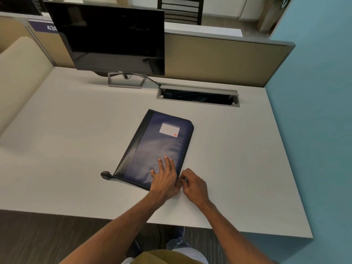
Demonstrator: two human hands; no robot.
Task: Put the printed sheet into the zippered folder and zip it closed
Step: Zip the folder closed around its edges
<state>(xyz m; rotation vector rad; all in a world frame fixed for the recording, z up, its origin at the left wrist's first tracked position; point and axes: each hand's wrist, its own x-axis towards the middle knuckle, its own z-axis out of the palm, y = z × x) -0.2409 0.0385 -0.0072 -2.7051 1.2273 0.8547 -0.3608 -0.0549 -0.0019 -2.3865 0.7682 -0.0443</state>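
The folder (158, 149), dark blue with a black spine strip and a lined label (169, 129) near its far end, lies flat and shut on the desk (76, 130), its long axis tilted so that the far end leans to the right. The left hand (164, 177) rests palm down on the folder's near right corner, fingers (167, 162) spread and unclenched, grasping nothing; the pose suggests it pins the cover so that the folder will not slide or buckle under a pull on the zip. The right hand (193, 184) sits just beside that same corner, off the folder's right edge, its thumb and forefinger pinched together at the zip line; the pull tab itself is too small to make out, so what the pinch holds is inferred, not seen. A black zip tail (105, 175) juts from the folder's near left corner onto the desk. The printed sheet is nowhere in view; it is probably already inside, though the closed cover hides this. How much of the zip is done up cannot be told. Beyond the folder's far end are an open cable tray (198, 96) and, to its left, a dark monitor (114, 39) on its stand.
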